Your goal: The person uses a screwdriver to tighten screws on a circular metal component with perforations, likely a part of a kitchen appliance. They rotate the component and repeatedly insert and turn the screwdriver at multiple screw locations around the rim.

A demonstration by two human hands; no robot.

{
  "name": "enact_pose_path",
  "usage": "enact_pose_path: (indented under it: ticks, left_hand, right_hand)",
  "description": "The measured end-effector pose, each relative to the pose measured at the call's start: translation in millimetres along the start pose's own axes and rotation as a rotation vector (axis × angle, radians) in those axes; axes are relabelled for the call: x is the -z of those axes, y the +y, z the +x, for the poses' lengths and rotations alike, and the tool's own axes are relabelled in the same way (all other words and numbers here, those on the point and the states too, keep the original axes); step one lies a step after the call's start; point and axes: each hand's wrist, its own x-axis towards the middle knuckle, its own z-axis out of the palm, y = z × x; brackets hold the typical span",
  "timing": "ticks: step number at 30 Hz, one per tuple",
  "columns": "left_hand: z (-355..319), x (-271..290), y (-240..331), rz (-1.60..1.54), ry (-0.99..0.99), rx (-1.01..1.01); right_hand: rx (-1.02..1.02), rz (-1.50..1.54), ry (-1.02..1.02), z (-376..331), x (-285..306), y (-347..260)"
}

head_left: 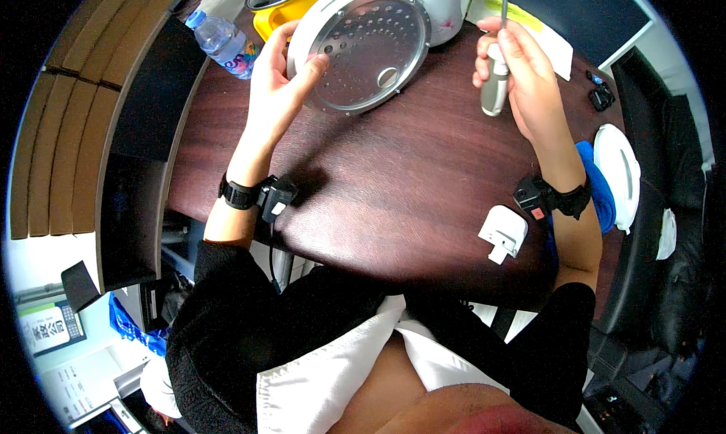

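**Thin perforated plate in one hand, screwdriver in the other**

My left hand (281, 79) pinches the perforated metal plate (361, 47) at its nine o'clock rim; it looks light, stiff, slick and edge-sharp, best held by the rim. My right hand (522, 75) is closed around a screwdriver (497, 71). The counter (393, 177) lies open toward six o'clock; pots crowd twelve.

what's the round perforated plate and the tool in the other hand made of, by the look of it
Round perforated plate: looks like bare metal, with a shiny reflective face, set in a white, probably plastic, rim. Left hand holds it.
Screwdriver in the right hand: thin grey metal-looking shaft, with a pale matte handle, likely plastic.
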Motion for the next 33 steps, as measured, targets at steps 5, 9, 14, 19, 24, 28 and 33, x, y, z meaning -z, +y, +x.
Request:
enact_pose_path:
  ticks: [5,9,14,19,24,28,33]
  left_hand:
    - [15.3,-3.0,10.6,0.208,-0.017,-0.049]
    - [27.9,-6.5,14.4,0.288,-0.044,-0.093]
    - [28.9,-19.3,24.0,0.317,-0.082,-0.103]
    - [31.3,-33.5,44.9,0.457,-0.171,-0.016]
    - [33.6,-43.5,49.9,0.468,-0.180,-0.025]
    - [33.2,-45.3,51.7,0.497,-0.192,-0.060]
    - [32.9,-48.9,52.7,0.457,-0.196,-0.063]
  right_hand:
    - [0.096,-0.493,0.107,-5.5,-2.5,-7.0]
    - [0.390,-0.935,0.025,-7.8,-12.2,-8.7]
    - [0.352,-1.087,-0.071,-9.5,-8.5,-13.0]
    - [0.438,-1.113,0.029,-11.7,-10.5,-22.7]
    - [0.365,-1.263,-0.016,-11.6,-4.6,-34.3]
    - [0.204,-1.314,-0.121,-14.1,-1.8,-40.8]
    - [0.129,-1.216,-0.186,-13.2,0.7,-32.1]
